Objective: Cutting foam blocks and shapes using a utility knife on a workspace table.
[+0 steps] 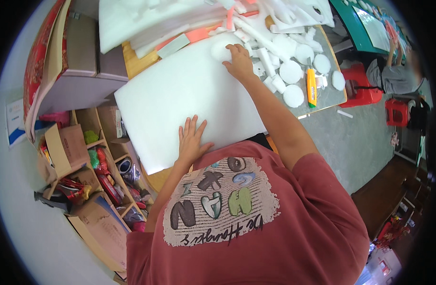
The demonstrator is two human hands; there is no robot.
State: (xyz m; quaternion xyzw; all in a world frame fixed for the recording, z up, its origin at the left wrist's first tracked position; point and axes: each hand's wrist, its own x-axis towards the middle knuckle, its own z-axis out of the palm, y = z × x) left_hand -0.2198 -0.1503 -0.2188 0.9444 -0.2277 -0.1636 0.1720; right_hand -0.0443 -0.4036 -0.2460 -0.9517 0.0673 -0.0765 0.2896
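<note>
A large white foam block (180,95) lies at an angle on the table before me. My left hand (192,141) rests flat on its near part, fingers spread. At the block's far right corner, my right hand (239,61) has its fingers and thumb bent at the edge of a white foam disc (219,50), holding it down on the surface. To the right of that hand lie several more foam discs (290,72) among white offcuts (265,61). A yellow utility knife (312,88) with a green end lies among them, its blade pointing away.
More white foam sheets (146,19) and pink foam strips (196,34) fill the far side. On the left stands a wooden shelf (101,128) with cardboard boxes (73,149). Red stools (355,85) and another person (401,78) at a green table are at the right.
</note>
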